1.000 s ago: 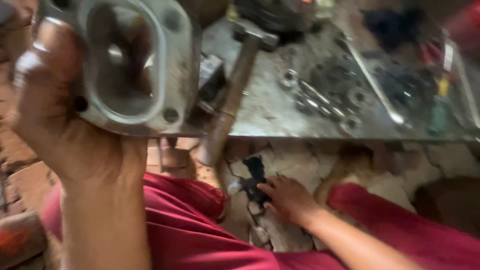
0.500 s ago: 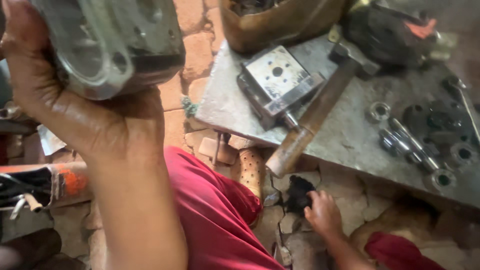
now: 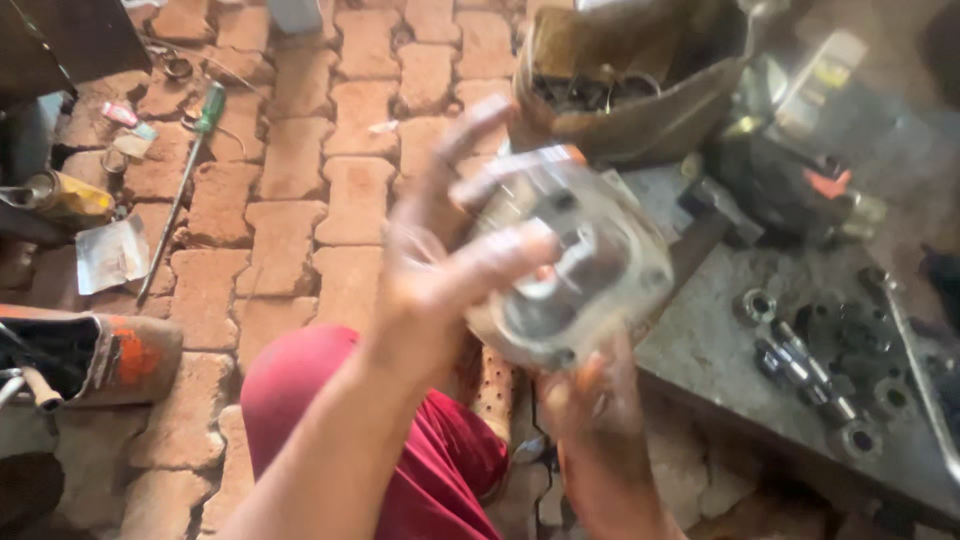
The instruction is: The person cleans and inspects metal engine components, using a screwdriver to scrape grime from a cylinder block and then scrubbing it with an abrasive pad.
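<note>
- head view: the left hand (image 3: 440, 270) wraps spread fingers over the top of a grey metal engine part (image 3: 575, 265), held above the red-clad knee (image 3: 330, 400).
- the right hand (image 3: 590, 395) grips the part from below.
- beside it, a metal slab (image 3: 720, 350) carries a hammer (image 3: 705, 225) and loose nuts (image 3: 810, 360).

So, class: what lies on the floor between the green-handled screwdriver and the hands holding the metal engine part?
Only bare brick paving, in the head view.
</note>
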